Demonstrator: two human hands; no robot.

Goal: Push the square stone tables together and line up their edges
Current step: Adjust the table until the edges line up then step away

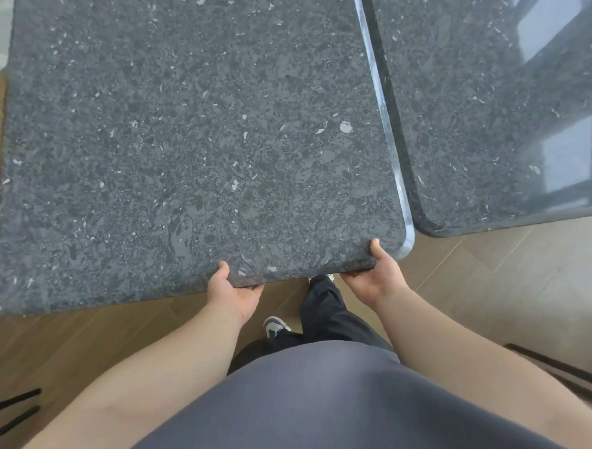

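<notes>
Two dark speckled stone tables stand side by side. The left table [194, 137] fills most of the view and the right table [480, 104] touches it or nearly does along a narrow seam. The left table's near edge sits closer to me than the right table's near edge. My left hand [234, 292] grips the left table's near edge, thumb on top and fingers underneath. My right hand [373, 278] grips the same edge close to its near right corner, thumb on top.
Wooden floor [88, 341] lies under the tables, with paler tile at the right. My legs and shoes [276, 326] stand just below the near edge. Thin black bars [12, 400], perhaps furniture legs, show at the lower left and lower right.
</notes>
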